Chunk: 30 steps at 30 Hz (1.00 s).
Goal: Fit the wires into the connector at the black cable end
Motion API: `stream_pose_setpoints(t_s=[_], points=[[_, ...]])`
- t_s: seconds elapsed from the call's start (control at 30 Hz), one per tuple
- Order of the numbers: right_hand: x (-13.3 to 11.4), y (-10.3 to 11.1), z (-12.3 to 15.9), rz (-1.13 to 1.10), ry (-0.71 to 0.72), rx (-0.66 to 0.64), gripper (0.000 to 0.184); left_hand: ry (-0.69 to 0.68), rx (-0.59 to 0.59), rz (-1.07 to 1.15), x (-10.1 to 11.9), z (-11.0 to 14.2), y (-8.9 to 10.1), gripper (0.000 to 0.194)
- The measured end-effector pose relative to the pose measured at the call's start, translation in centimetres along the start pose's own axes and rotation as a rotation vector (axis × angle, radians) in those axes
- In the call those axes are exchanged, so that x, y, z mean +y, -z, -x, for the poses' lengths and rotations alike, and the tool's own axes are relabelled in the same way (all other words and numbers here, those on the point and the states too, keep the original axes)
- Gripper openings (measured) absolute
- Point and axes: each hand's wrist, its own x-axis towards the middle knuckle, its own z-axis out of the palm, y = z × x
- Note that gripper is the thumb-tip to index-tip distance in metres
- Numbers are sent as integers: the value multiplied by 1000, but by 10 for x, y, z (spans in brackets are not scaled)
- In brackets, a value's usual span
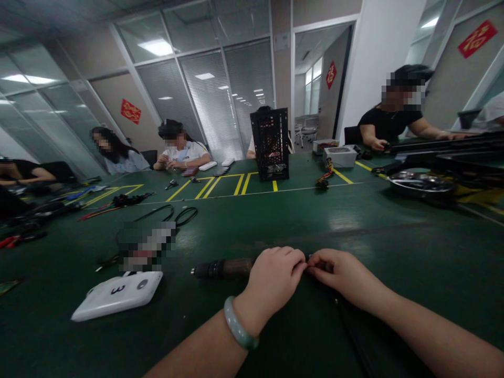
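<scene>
On the bench (354,236), a cylindrical tool (222,268) lay just left of the hands (271,281), with a numbered plastic case (117,295) farther left, a cable (185,215) behind that case, and a power supply (339,156) well behind on the right.

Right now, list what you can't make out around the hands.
Head view:
- What the left hand and right hand pinch: hidden by their fingers.
- The dark tool's right end: hidden behind the left hand.
- The object left of the hands: blurred by pixelation.
- The dark bars: cut off by the right edge.
</scene>
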Motion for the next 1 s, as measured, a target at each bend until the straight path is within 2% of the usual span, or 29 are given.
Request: stream_pose_setpoints(t_s=[1.0], points=[[1, 0, 0, 0, 11, 0, 12, 38, 48, 48, 1, 0, 0, 7]])
